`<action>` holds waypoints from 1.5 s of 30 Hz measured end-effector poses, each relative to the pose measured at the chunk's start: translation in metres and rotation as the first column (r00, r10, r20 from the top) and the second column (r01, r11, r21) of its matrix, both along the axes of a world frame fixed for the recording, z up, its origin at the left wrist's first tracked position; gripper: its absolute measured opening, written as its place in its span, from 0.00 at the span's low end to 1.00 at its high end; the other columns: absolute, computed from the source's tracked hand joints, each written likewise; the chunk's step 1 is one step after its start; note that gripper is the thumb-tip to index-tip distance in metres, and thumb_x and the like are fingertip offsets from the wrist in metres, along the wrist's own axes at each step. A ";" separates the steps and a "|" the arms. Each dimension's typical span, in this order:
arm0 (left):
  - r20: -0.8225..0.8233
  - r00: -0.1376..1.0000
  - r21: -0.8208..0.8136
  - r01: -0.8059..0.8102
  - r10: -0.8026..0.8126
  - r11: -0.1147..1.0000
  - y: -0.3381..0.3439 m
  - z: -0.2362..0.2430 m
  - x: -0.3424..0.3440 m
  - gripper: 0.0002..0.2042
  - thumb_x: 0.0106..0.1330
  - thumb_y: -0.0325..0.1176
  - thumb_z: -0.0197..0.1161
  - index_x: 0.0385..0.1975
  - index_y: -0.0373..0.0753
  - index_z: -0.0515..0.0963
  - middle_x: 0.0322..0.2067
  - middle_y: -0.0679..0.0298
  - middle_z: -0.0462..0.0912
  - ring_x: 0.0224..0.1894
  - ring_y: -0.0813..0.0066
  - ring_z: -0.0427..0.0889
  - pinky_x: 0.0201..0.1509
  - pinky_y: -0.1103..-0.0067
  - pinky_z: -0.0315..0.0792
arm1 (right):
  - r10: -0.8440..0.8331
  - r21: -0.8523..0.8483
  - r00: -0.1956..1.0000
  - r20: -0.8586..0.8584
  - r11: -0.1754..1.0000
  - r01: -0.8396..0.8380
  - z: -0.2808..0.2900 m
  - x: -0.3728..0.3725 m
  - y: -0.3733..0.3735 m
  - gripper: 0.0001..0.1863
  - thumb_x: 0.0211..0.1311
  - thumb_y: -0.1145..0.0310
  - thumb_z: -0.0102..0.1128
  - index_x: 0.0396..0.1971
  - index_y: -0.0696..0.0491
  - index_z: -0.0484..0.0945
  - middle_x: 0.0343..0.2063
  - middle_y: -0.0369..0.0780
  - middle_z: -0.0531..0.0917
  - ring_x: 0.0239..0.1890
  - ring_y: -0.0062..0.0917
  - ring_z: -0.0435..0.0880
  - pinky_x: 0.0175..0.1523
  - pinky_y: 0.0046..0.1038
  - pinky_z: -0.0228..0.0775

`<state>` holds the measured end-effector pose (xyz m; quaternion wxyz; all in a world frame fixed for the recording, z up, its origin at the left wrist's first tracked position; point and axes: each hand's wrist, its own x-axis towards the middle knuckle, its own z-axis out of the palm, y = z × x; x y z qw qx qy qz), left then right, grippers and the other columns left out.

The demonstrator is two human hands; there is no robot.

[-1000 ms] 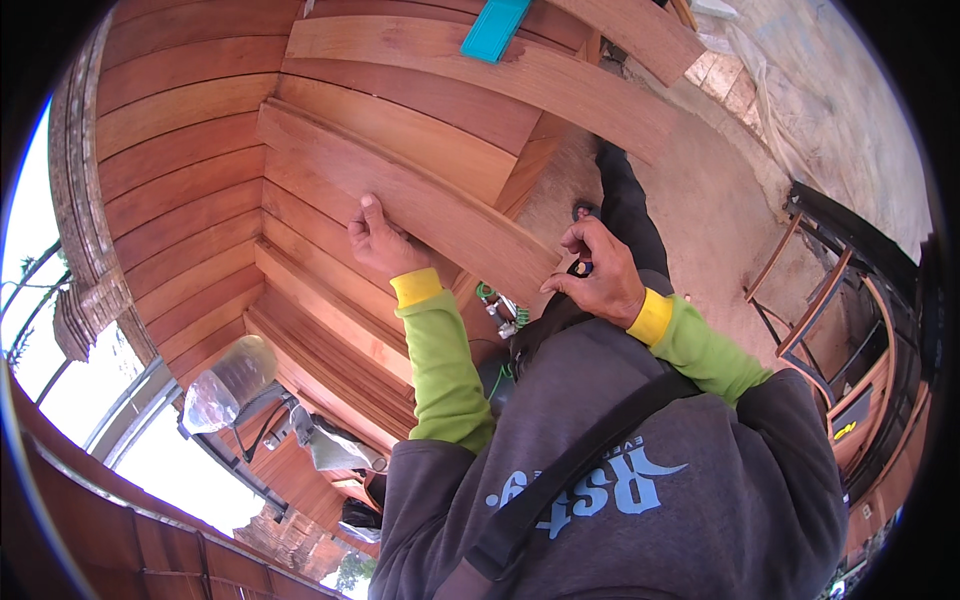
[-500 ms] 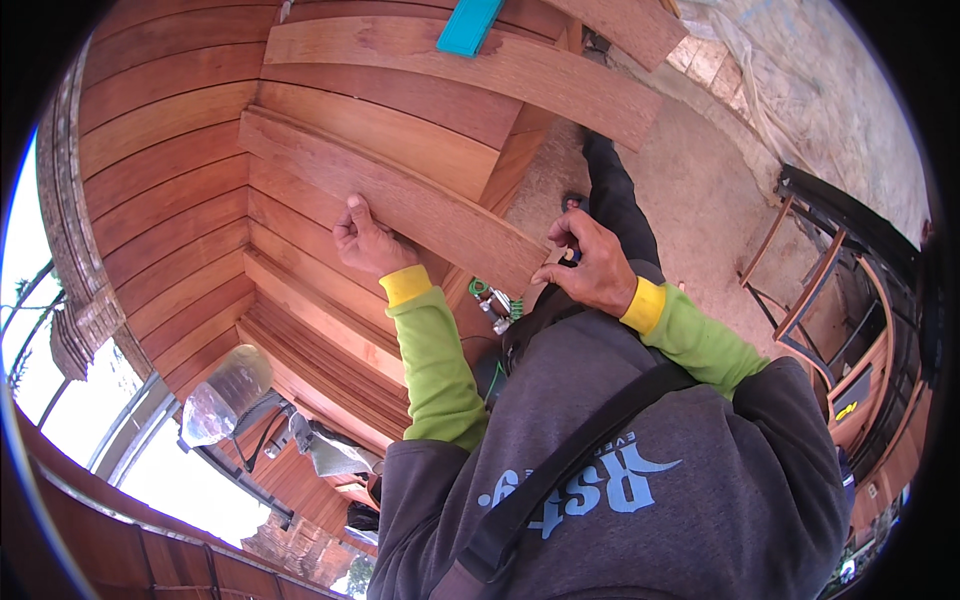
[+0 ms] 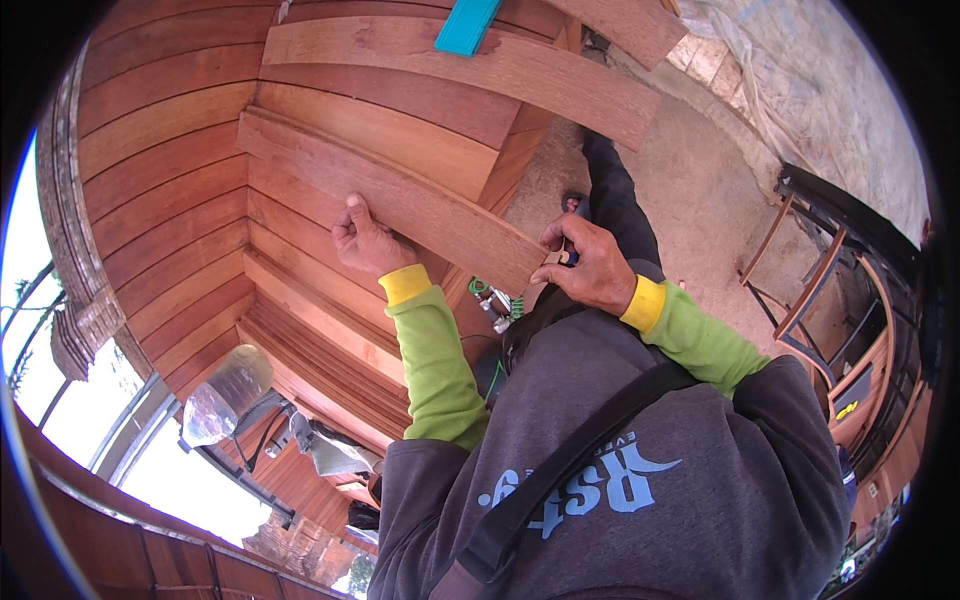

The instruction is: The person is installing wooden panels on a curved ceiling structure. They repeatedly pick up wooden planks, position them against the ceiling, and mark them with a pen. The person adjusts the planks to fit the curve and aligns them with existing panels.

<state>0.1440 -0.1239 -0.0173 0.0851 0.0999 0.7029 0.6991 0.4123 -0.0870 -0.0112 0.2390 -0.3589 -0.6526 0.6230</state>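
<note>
A long reddish-brown wooden board (image 3: pixel 430 210) slants across the middle, its near right end close to my body. My left hand (image 3: pixel 368 240) is closed on the board's lower edge, thumb up on its face and the other fingers curled. At the board's near end, my right hand (image 3: pixel 595 265) is closed, thumb and index finger bent around a small dark blue and tan piece (image 3: pixel 566 257). My fingers hide most of that piece, and I cannot make out its kind. Past the board lies another long plank (image 3: pixel 480 75) with a flat teal piece (image 3: pixel 468 25) on it.
Wooden plank cladding (image 3: pixel 170 130) rises at the left. Below hang a clear plastic bottle (image 3: pixel 228 393) and grey cloth (image 3: pixel 340 457). Green-and-silver fittings (image 3: pixel 495 305) show by my waist. A dark-framed chair-like thing (image 3: pixel 840 290) stands right, on concrete floor (image 3: pixel 690 190) near plastic sheeting (image 3: pixel 830 110).
My right index finger has shifted slightly at the board's end, and more of the small tan piece shows. The left hand and the board have hardly moved.
</note>
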 end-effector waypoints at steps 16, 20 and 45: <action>-0.036 0.999 -0.065 -0.039 0.037 0.997 0.002 -0.001 0.000 0.11 0.56 0.31 0.70 0.25 0.37 0.71 0.17 0.70 0.72 0.15 0.88 0.63 0.17 0.90 0.56 | 0.043 -0.003 0.999 -0.011 0.999 -0.043 -0.001 0.000 0.004 0.22 0.38 0.68 0.76 0.32 0.58 0.73 0.27 0.41 0.78 0.28 0.28 0.78 0.32 0.26 0.71; 0.012 0.997 -0.169 -0.069 0.072 0.983 0.005 0.005 0.000 0.12 0.55 0.31 0.71 0.24 0.37 0.72 0.18 0.70 0.72 0.15 0.88 0.63 0.16 0.89 0.57 | 0.066 -0.071 0.998 0.000 0.995 -0.066 0.002 0.001 0.007 0.21 0.40 0.69 0.74 0.33 0.58 0.73 0.27 0.43 0.78 0.29 0.32 0.79 0.35 0.29 0.72; -0.486 0.850 -0.525 -0.101 -0.201 0.845 0.061 0.001 -0.082 0.33 0.63 0.44 0.57 0.64 0.34 0.55 0.62 0.41 0.59 0.64 0.43 0.58 0.66 0.56 0.50 | 0.173 -0.143 0.971 0.164 0.978 -0.150 0.017 0.000 0.017 0.24 0.39 0.72 0.77 0.36 0.59 0.72 0.23 0.37 0.76 0.25 0.16 0.73 0.28 0.19 0.66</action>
